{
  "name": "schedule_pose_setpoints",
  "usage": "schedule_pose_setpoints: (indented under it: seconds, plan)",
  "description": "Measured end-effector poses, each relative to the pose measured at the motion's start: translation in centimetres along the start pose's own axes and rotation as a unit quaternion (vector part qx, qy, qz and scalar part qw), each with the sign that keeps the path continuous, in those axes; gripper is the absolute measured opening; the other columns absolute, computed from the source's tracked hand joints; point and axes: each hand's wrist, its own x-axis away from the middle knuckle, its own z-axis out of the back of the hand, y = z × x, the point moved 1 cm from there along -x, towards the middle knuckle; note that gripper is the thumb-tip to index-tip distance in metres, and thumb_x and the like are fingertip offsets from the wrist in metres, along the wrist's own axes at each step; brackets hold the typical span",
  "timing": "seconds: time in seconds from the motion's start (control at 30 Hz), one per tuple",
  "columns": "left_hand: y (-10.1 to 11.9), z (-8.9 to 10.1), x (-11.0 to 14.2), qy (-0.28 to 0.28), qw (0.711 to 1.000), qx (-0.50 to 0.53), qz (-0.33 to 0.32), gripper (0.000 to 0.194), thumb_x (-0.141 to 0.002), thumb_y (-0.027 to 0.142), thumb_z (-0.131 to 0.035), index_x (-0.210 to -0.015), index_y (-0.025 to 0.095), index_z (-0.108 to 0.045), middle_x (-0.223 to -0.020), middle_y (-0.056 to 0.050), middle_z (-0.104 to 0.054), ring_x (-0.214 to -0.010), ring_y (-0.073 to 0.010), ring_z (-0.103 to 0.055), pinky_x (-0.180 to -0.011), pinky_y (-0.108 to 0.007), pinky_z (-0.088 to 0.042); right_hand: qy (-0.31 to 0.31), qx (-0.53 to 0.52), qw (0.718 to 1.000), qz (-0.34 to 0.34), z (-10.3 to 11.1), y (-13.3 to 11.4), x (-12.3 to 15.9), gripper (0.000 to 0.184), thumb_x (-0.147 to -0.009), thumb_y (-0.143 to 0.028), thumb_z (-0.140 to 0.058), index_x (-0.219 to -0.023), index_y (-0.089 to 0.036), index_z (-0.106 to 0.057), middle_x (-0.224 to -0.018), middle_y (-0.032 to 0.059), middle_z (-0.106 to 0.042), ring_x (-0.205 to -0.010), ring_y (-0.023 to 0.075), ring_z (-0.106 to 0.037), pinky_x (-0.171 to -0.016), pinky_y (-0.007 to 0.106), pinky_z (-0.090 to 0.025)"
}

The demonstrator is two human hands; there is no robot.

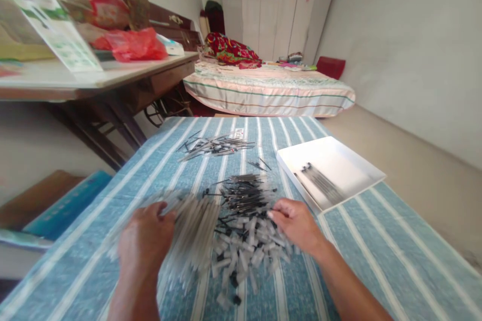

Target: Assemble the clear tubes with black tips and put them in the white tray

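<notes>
My left hand [146, 235] is at the left side of a pile of clear pen barrels [196, 230]. Its fingers are bent, but blur and the hand itself hide whether they hold a barrel. At the right edge of the middle pile, my right hand [295, 220] has thumb and forefinger pressed together; anything between them is too small to make out. Just left of it lie many short, whitish translucent pen caps [244, 251], with a few black pieces among them. Dark, thin pen refills [243, 195] are heaped behind the caps.
Everything lies on a blue striped tablecloth [94, 241]. A white open box [350, 165] with several assembled pens [324, 183] stands at right. Farther back is another heap of thin parts [218, 145]. A cluttered desk [150, 67] stands left, a bed [271, 90] beyond.
</notes>
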Motion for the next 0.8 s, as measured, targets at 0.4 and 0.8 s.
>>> schedule_pose_setpoints:
  seconds: [0.4,0.8]
  plan:
    - [5.4,-2.3,4.1,0.101,0.946,0.235,-0.201,0.022,-0.081,0.034,-0.047,-0.080,0.017,-0.060,-0.079,-0.005,-0.062,-0.072,-0.0181,-0.059,-0.070,-0.027,-0.044,0.095,0.408,0.901,-0.117,7.5,2.1,-2.5,0.026,-0.083,-0.034,-0.045,-0.082,-0.021,-0.067,-0.076,0.0086,-0.067,-0.070,0.0217,-0.061,-0.057,0.028,-0.039]
    - [6.4,-3.8,5.1,0.005,0.932,0.286,-0.223,0.024,-0.080,0.034,-0.048,-0.068,0.018,-0.061,-0.067,-0.002,-0.059,-0.064,-0.0153,-0.057,-0.064,-0.025,-0.041,-0.032,0.415,0.899,-0.139,9.3,6.6,-5.0,0.012,-0.063,-0.015,-0.056,-0.062,-0.017,-0.068,-0.066,0.0093,-0.067,-0.065,0.0208,-0.062,-0.054,0.027,-0.040]
